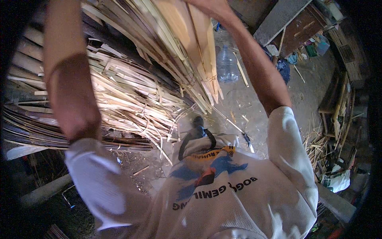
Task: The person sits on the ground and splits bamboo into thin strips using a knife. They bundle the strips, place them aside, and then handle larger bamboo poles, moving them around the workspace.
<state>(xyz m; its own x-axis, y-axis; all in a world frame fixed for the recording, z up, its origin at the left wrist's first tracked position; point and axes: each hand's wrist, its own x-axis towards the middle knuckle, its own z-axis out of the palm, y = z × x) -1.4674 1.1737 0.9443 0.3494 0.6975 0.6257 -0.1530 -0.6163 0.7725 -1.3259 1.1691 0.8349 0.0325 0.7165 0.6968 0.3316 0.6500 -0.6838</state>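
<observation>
Tall bundles of split bamboo strips (pixel 171 44) stand in front of me, tied near their lower ends and leaning up out of the top of the head view. My right arm stretches up to them, and only part of my right hand (pixel 209 4) shows at the top edge, beside the wide pale strips (pixel 201 36). Its fingers are cut off, so its grip is hidden. My left forearm (pixel 69 75) reaches up on the left, past the bundles; the left hand lies beyond the picture.
A big heap of loose bamboo strips (pixel 127 97) lies left, with a dark bundle of thin strips (pixel 36 129) below it. A clear plastic water jug (pixel 227 65) stands on the floor beyond the bundles. Scrap sticks (pixel 316 145) and a white sack (pixel 336 181) lie right.
</observation>
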